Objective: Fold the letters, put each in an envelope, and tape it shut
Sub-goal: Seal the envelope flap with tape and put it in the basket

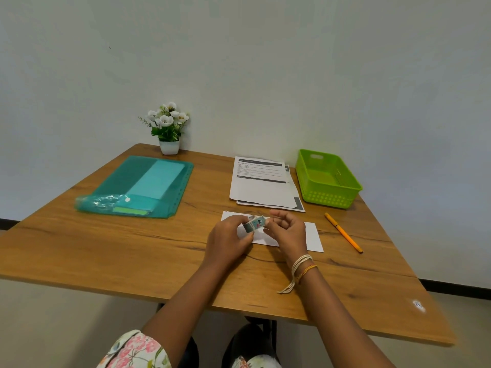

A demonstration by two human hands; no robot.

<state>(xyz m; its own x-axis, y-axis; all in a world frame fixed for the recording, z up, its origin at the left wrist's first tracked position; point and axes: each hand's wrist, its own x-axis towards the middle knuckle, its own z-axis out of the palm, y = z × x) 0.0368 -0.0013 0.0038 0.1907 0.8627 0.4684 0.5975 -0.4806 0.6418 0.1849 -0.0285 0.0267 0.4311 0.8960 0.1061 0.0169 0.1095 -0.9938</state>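
Both hands work a tape roll (254,223): the left hand (230,236) grips it, the right hand (285,229) pinches at its end. Directly beneath them lies an envelope (313,236), apparently awaiting sealing. Beyond the hands, unfolded letters (261,185) remain on the desk (132,248).

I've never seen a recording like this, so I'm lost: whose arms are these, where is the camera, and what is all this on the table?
No machine here: a person wears a camera on the head, looking down at their own hands. The left hand and right hand together hold a small patterned roll of tape above a white envelope. On the wooden table also lie printed letters, an orange pen, a green basket, a teal plastic folder and a potted flower.
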